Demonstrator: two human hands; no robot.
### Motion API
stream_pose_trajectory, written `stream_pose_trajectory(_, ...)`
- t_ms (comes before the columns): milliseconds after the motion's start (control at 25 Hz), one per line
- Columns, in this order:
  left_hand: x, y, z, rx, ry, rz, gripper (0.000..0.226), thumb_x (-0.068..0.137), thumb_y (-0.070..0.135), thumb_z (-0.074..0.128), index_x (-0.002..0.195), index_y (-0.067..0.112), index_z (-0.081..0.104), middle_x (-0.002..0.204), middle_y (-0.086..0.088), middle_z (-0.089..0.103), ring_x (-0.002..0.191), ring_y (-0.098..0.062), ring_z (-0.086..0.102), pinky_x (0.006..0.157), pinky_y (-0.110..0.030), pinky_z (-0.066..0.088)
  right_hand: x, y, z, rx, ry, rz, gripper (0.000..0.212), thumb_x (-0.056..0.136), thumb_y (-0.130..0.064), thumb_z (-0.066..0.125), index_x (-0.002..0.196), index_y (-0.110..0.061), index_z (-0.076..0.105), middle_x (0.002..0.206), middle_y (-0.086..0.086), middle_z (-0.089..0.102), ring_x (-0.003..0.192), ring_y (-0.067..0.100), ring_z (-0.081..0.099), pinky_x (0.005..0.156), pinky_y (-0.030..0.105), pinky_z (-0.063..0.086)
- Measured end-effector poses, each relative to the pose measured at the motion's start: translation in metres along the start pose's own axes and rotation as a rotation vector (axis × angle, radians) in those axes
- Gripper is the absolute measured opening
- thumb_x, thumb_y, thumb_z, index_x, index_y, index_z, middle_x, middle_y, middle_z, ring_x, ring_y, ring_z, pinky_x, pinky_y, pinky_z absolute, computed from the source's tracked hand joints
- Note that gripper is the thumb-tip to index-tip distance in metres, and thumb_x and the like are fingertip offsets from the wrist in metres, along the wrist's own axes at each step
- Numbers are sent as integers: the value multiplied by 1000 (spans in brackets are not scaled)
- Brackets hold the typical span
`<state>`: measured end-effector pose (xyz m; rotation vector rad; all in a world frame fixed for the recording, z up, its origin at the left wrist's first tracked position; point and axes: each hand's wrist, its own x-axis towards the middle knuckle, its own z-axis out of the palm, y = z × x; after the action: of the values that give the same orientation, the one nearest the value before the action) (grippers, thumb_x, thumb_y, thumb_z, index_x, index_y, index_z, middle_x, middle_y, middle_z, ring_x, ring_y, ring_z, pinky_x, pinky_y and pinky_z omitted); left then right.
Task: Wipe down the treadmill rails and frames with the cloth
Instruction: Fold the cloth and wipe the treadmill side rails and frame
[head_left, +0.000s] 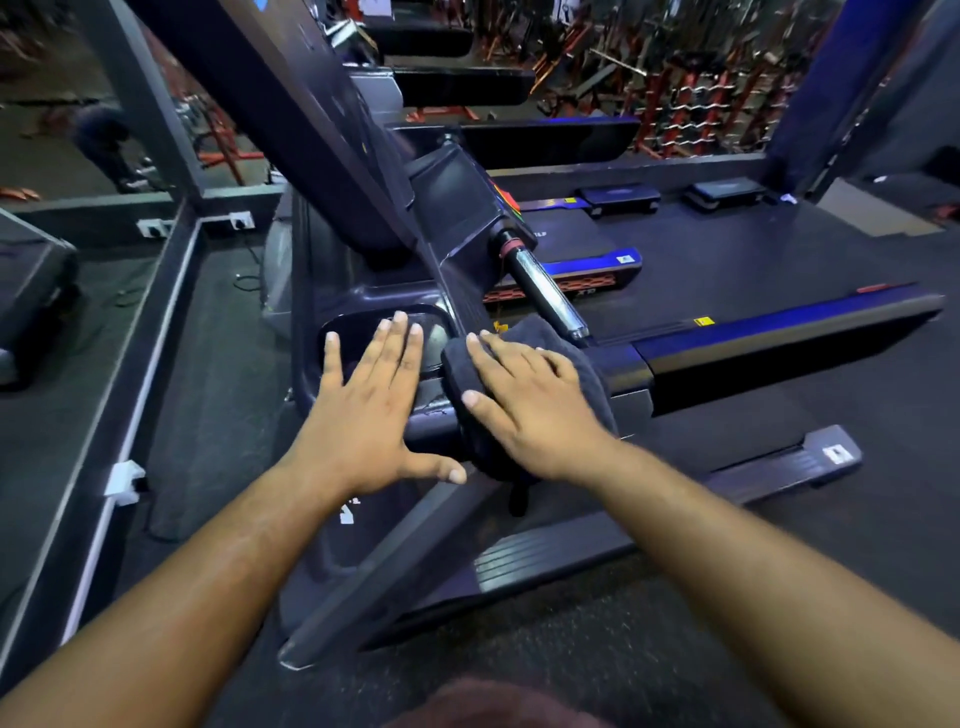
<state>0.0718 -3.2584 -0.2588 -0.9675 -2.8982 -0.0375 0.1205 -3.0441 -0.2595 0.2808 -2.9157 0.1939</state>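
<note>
Treadmill (779, 332) fills the view, console side nearest, handrail (431, 431) running under both hands. Dark cloth (540, 332) is draped over that rail beside the chrome grip (545, 291). Right hand (530, 410) lies flat on the cloth, fingers straight, pressing — not clenched. Left hand (369, 415) rests flat on the console tray edge (332, 332), fingers spread, holding nothing. For a good pass I'd keep the palm pressure even, wrap the cloth around the rail's underside, and stroke lengthwise in one direction — left hand bracing for balance. Watch the loose cloth corner near the grip; it could snag.
</note>
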Motion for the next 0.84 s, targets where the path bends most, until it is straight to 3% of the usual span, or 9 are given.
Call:
stream_pose_trajectory(120, -17, -16, 1, 7, 9, -4, 151, 47, 109, 17, 152, 10, -25, 161, -7, -29, 151, -19, -23, 118, -63, -12, -1, 63, -24, -235, -90, -309, 73, 95, -72, 26, 156, -33, 25, 160, -5, 34, 142, 15, 39, 104, 43, 33)
stream_pose_trajectory(200, -26, -28, 2, -22, 12, -30, 150, 47, 109, 21, 150, 12, -30, 160, -6, -33, 149, -18, -27, 118, -61, -13, 8, 62, -18, -317, -88, -275, 78, 92, -77, 23, 157, -35, 21, 160, -1, 35, 142, 19, 39, 112, 50, 29)
stream_pose_trajectory(400, -33, -49, 4, -211, 35, -25, 150, 43, 108, 30, 144, 20, -39, 156, 2, -40, 148, -12, -30, 121, -54, -13, 28, -40, 23, -195, 93, -124, 76, 92, -72, 25, 154, -29, 31, 160, 4, 35, 148, 26, 31, 117, 54, 25)
stream_pose_trajectory(560, -29, -53, 4, -317, 64, -22, 144, 45, 107, 29, 146, 25, -35, 158, 5, -35, 149, -10, -26, 123, -54, -8, 43, -83, 30, -183, 73, -208, 80, 89, -71, 26, 151, -22, 38, 154, 6, 44, 144, 28, 36, 117, 57, 23)
stream_pose_trajectory(720, -23, -37, 1, -252, 95, 47, 131, 55, 105, 20, 147, 28, -34, 159, 6, -33, 150, -13, -24, 122, -58, -8, 21, -39, 29, -252, 129, -385, 75, 91, -70, 37, 154, -30, 32, 160, 6, 35, 145, 28, 36, 116, 51, 27)
stream_pose_trajectory(840, -11, -14, 0, -157, 115, 81, 131, 58, 104, 13, 151, 23, -26, 162, 0, -27, 152, -17, -19, 120, -60, -10, -3, 13, 29, -261, 240, -323, 72, 90, -69, 46, 151, -33, 38, 157, 4, 41, 142, 26, 42, 115, 48, 31)
